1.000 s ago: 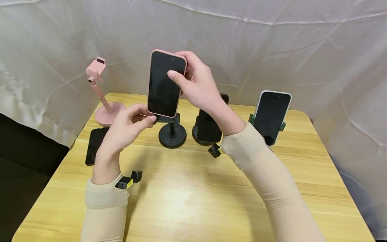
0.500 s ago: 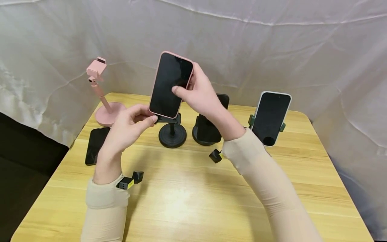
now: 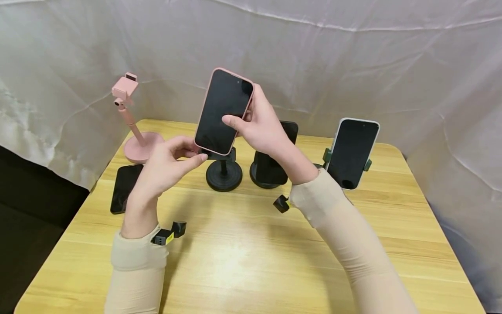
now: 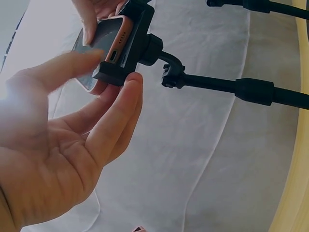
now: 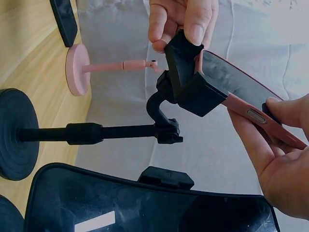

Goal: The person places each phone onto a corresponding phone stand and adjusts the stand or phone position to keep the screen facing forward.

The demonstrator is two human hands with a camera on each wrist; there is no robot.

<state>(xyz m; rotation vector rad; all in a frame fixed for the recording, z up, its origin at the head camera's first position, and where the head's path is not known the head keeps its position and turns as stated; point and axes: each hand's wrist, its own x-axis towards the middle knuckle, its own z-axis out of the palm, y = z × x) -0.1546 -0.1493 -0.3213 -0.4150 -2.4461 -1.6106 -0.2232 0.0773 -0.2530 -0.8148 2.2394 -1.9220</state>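
A smartphone in a pink case point(image 3: 221, 109) leans to the right, screen facing me. My right hand point(image 3: 262, 126) grips it by its right side, thumb lying across the screen. The phone's lower end sits within the black clamp point(image 5: 205, 96) of a phone stand, which has a round black base point(image 3: 224, 176). With thumb and fingers, my left hand point(image 3: 158, 168) pinches the clamp's left end. In the left wrist view, the left thumb lies close to the phone's bottom edge and the fingertips press the clamp point(image 4: 137, 46) from outside.
Right of this stand, a black phone point(image 3: 270, 168) sits on another black stand, partly behind my right wrist. A white-edged phone point(image 3: 351, 152) stands in a green holder farther right. At left are a pink stand point(image 3: 135, 126) and a black phone point(image 3: 123, 187) lying on the wooden table point(image 3: 235, 261).
My right hand has moved down and slightly right, tilting the pink-cased phone's top to the right. The phone's lower end stays at the clamp. My left hand has barely shifted.
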